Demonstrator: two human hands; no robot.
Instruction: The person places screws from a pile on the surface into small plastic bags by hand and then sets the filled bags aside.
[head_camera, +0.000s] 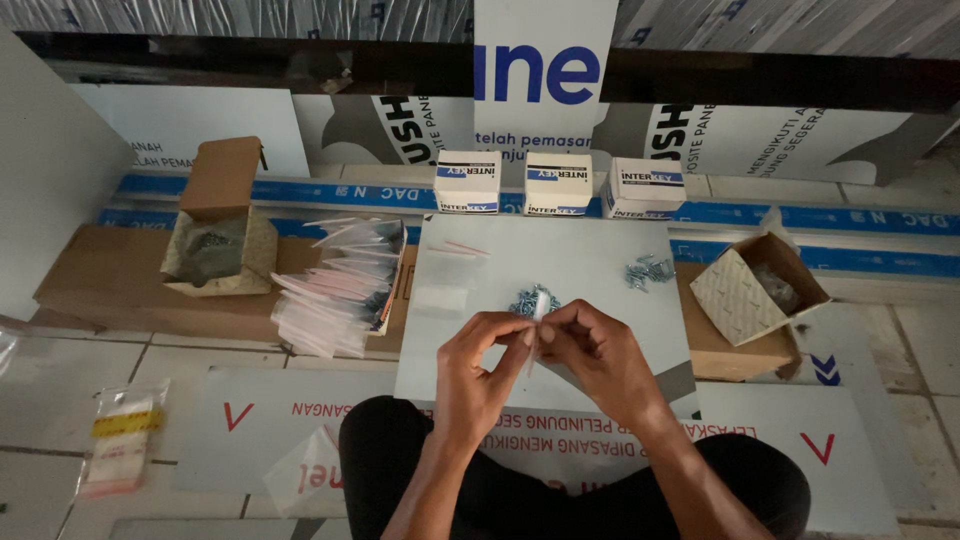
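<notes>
Clear plastic, a small zip bag (540, 308), is standing near upright between both hands, its long axis running away from the person; the left hand (478, 372) and right hand (597, 362) are pinching its lower end from either side, equally close. Going left to right: an open brown box (218, 215), a fanned stack of bags (335, 285), three white-and-blue cartons (557, 183), a patterned box (755, 287)

A small clear plastic bag (540, 305) stands nearly upright, pinched between both hands' fingertips, just above a pile of silvery screws (528, 298) on a pale panel.
</notes>
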